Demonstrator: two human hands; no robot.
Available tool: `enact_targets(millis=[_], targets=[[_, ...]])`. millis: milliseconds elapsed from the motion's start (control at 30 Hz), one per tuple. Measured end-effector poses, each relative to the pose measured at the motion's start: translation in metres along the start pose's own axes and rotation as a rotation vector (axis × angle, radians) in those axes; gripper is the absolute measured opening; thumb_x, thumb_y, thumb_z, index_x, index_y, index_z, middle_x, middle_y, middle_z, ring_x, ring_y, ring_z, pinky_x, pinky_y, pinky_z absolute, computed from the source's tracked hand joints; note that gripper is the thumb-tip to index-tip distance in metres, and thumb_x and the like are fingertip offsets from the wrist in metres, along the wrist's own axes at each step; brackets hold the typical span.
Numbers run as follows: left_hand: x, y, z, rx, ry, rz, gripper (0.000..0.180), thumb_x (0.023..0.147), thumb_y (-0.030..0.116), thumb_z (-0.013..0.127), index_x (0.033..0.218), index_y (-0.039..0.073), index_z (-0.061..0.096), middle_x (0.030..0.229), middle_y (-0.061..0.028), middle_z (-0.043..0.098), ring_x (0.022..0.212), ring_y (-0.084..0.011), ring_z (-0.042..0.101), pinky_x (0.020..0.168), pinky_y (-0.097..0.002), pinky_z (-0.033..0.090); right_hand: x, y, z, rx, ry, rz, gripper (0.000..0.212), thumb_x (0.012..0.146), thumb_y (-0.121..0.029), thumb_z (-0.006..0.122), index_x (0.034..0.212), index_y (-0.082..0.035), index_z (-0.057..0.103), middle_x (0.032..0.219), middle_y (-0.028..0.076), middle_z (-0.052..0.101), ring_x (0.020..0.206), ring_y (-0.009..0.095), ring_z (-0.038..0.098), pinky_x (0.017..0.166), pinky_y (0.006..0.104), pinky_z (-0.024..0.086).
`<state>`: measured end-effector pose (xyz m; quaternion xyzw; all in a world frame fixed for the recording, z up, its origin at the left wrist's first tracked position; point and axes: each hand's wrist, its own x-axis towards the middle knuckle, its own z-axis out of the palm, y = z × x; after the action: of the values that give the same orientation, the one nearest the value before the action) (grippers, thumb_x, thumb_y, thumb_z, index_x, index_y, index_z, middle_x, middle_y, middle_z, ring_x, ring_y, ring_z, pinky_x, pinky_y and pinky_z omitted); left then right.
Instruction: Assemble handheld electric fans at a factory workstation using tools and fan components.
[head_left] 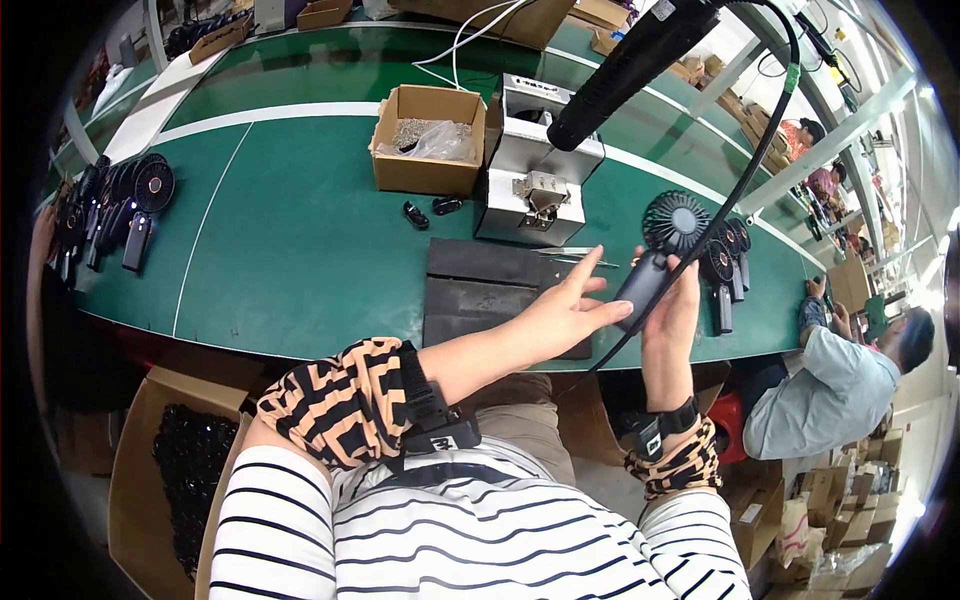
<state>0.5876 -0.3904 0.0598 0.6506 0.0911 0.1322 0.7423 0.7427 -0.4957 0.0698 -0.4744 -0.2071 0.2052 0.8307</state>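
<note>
A dark handheld fan (638, 284) with a round grille is gripped by its handle in my right hand (677, 305), tilted above the bench's front edge. My left hand (568, 312) reaches over from the left with its fingers spread. One of its fingertips overlaps the lower handle; whether it touches I cannot tell. Below my left hand lies a black mat (480, 285). Silver tweezers (575, 252) rest by the mat's far edge. A black cable (745, 185) runs down in front of the fan and partly hides it.
A thick black tool (630, 78) hangs overhead. Behind the mat stand a metal machine (535, 205), an open carton (430, 182) of small metal parts and two small black pieces (416, 214). More fans (135, 205) lie left and others (722, 300) right. A person (825, 385) sits at right.
</note>
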Motion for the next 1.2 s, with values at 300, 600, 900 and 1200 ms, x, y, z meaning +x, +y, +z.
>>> enact_targets(millis=[300, 600, 900, 1200], targets=[[-0.039, 0.02, -0.053, 0.95, 0.117, 0.506, 0.052, 0.081, 0.016, 0.069, 0.131, 0.009, 0.052, 0.104, -0.011, 0.065, 0.089, -0.0309, 0.063, 0.078, -0.0395, 0.048, 0.019, -0.048, 0.037, -0.538, -0.228, -0.351, 0.059, 0.101, -0.034, 0.045, 0.149, -0.006, 0.026, 0.147, 0.017, 0.036, 0.136, 0.026, 0.037, 0.11, 0.0407, 0.03], [-0.056, -0.004, -0.07, 1.269, 0.227, 0.538, 0.055, 0.08, 0.032, 0.071, 0.127, 0.006, 0.057, 0.098, -0.0095, 0.054, 0.09, -0.0258, 0.053, 0.079, -0.0366, 0.04, 0.101, -0.067, 0.175, -0.466, -0.737, -0.566, 0.044, 0.098, -0.029, 0.057, 0.132, -0.006, 0.042, 0.118, 0.012, 0.06, 0.1, 0.022, 0.064, 0.088, 0.033, 0.051], [-0.056, -0.003, -0.067, 1.275, 0.302, 0.467, 0.054, 0.08, 0.034, 0.071, 0.125, 0.006, 0.058, 0.117, -0.0116, 0.057, 0.118, -0.0285, 0.049, 0.102, -0.0496, 0.032, 0.066, -0.033, 0.161, -0.114, -0.614, -0.367, 0.048, 0.098, -0.053, 0.043, 0.112, -0.008, 0.042, 0.094, 0.008, 0.058, 0.065, 0.014, 0.061, 0.055, 0.0268, 0.05], [-0.056, -0.012, -0.061, 1.21, 0.319, 0.34, 0.052, 0.08, 0.03, 0.072, 0.125, 0.007, 0.058, 0.131, -0.0087, 0.055, 0.133, -0.0291, 0.041, 0.113, -0.0574, 0.019, 0.064, -0.012, 0.172, -0.141, -0.602, -0.548, 0.072, 0.091, -0.068, 0.039, 0.13, -0.008, 0.043, 0.086, 0.005, 0.058, 0.057, 0.01, 0.057, 0.049, 0.021, 0.045]])
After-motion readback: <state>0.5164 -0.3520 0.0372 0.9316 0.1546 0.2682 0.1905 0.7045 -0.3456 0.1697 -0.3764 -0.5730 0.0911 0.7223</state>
